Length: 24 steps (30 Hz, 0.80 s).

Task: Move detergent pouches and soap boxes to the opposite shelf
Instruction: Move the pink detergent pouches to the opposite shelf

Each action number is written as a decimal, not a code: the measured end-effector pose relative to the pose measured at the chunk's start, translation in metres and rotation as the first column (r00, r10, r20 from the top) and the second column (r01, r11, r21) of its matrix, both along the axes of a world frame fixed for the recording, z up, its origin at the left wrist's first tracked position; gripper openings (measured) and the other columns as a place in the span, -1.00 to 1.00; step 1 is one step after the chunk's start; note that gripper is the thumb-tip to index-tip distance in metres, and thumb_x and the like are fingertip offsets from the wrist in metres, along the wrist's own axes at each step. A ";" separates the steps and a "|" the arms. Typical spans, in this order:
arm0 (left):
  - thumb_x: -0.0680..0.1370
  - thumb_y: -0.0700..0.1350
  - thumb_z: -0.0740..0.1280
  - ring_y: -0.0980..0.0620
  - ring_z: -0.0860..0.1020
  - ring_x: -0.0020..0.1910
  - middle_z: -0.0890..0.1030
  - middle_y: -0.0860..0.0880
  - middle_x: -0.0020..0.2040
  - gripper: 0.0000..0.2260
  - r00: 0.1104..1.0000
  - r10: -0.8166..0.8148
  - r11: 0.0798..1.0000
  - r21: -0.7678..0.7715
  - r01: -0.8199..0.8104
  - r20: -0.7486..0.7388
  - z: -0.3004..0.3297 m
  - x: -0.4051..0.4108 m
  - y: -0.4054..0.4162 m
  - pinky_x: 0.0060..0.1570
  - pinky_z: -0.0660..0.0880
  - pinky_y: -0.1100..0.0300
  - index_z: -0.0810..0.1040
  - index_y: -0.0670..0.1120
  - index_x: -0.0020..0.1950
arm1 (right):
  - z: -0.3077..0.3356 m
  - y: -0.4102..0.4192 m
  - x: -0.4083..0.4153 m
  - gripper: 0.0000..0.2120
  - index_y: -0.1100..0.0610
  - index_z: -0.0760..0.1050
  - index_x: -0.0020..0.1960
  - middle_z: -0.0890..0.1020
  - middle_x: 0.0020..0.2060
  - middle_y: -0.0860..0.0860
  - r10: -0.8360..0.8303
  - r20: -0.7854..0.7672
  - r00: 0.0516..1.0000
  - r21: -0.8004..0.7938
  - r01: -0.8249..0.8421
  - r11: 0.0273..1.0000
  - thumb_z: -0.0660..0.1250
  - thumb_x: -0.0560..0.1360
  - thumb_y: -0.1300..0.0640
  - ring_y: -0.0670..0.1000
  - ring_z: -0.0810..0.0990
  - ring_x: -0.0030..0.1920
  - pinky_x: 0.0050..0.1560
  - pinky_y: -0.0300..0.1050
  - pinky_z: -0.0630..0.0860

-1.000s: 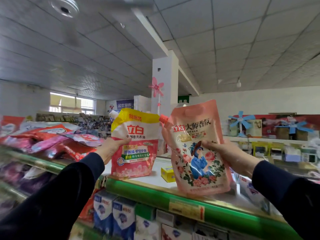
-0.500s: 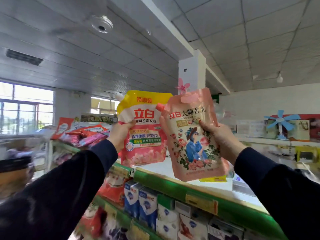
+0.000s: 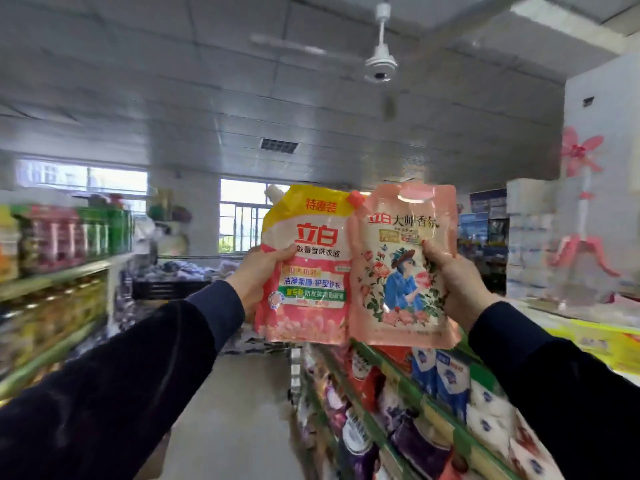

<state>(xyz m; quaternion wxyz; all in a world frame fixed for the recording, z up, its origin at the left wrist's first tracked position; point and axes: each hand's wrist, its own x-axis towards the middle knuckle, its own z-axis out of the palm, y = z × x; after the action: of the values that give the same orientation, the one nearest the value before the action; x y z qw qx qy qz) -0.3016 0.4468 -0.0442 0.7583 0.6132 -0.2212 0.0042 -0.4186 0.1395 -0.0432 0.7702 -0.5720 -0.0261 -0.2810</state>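
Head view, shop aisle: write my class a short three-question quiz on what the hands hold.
1. True or false: both pouches are held up off the shelves.
2. Which hand grips the yellow-topped pouch? A left B right
3. Fill in: the right hand holds the pouch printed with roses and a figure in a ____ dress.

Key: 1 true. 2 A, the left hand. 3 blue.

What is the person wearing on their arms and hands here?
Both arms are covered by long dark navy sleeves ending at the wrists, with plain cuffs. The left hand and right hand are bare: no gloves, and no rings, watch or markings can be seen.
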 end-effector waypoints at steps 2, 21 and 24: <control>0.54 -0.12 0.48 -0.15 0.75 -0.16 0.76 -0.17 -0.06 -0.74 0.992 0.126 0.992 -0.010 -0.126 0.006 -0.004 -0.011 0.056 -0.19 0.68 0.01 0.61 -0.21 0.16 | -0.006 0.051 0.016 -0.55 0.27 0.54 0.28 0.73 0.06 0.22 0.117 -0.013 0.993 -0.034 -0.117 0.993 0.45 0.53 -0.02 0.28 0.71 0.08 0.17 0.23 0.62; 0.57 -0.17 0.45 -0.11 0.73 -0.29 0.75 -0.19 -0.18 -0.81 0.645 0.764 0.643 -0.084 -0.761 -0.002 0.001 -0.117 0.506 -0.35 0.65 0.06 0.60 -0.27 0.10 | -0.015 0.525 0.129 -0.53 0.19 0.53 0.21 0.74 0.01 0.24 0.710 -0.011 0.705 -0.065 -0.709 0.703 0.46 0.49 -0.12 0.32 0.74 -0.02 -0.01 0.36 0.65; 0.56 -0.16 0.46 -0.19 0.72 -0.20 0.74 -0.26 -0.07 -0.78 0.560 0.829 0.557 -0.092 -0.826 -0.007 0.011 -0.141 0.577 -0.19 0.68 -0.06 0.62 -0.29 0.09 | -0.014 0.607 0.134 -0.60 0.16 0.55 0.20 0.75 -0.01 0.21 0.760 0.009 0.650 -0.033 -0.759 0.650 0.48 0.49 -0.07 0.29 0.75 -0.05 -0.12 0.21 0.67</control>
<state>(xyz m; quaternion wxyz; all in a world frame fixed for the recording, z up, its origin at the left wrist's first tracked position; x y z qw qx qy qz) -0.4428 1.0233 -0.0329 0.6888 0.6123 0.0786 0.3800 -0.2848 0.7464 -0.0568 0.8092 -0.5157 -0.2750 0.0608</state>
